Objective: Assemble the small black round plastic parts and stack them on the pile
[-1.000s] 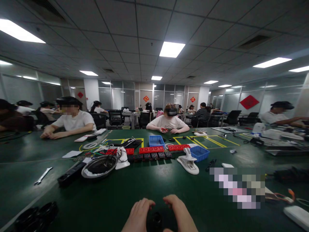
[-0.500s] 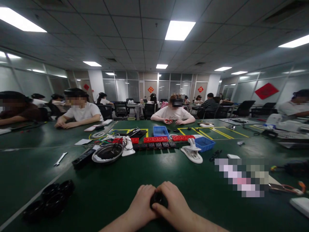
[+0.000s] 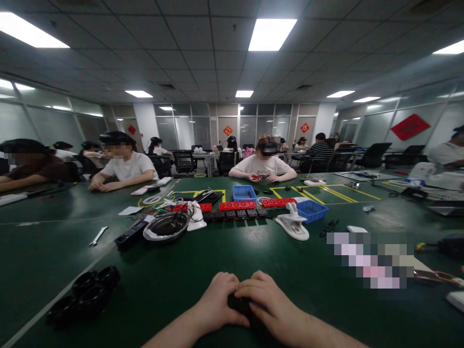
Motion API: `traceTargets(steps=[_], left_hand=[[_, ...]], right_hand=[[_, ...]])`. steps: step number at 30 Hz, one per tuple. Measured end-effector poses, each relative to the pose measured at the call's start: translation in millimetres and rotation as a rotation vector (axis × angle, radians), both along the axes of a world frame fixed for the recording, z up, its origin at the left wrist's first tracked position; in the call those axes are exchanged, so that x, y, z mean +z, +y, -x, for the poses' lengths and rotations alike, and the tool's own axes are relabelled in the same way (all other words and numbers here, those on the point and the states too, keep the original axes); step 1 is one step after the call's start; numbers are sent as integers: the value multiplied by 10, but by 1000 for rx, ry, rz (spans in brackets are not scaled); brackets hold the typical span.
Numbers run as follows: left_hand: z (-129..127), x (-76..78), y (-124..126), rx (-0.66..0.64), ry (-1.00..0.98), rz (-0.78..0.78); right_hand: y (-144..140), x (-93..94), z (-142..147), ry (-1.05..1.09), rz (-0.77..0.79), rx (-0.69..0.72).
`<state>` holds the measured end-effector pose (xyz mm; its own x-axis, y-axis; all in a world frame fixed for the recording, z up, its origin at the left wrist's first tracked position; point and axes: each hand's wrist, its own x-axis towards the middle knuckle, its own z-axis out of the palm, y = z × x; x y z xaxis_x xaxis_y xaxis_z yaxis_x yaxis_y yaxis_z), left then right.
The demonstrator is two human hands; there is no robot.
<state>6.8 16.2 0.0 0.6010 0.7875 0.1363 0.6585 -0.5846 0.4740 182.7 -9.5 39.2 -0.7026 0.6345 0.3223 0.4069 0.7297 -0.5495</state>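
Two hands, left hand (image 3: 217,304) and right hand (image 3: 270,304), are closing around a black part (image 3: 239,304) (mostly hidden) lying directly between them, equally near.

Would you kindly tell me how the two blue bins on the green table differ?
The farther blue bin sits square-on behind the red strips, near the seated person opposite; the nearer blue bin sits to the right, turned at an angle, beside the white clamp. The nearer one has visibly meshed walls; the farther looks solid. Both are small, open-topped and rectangular.
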Motion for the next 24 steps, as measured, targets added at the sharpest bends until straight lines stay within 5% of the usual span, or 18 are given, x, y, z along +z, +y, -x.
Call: traceTargets(steps=[4,12,19,24], left_hand=[[-25,-3,-9,-74,21,14],[-128,-1,-90,51,33,5],[-152,47,-174,158,-55,-7],[-77,89,-146,49,-96,50]], right_hand=[[9,-20,17,54,46,17],[-29,-103,23,196,-40,26],[-8,-310,-27,199,-94,-276],[26,-372,45,165,-56,-387]])
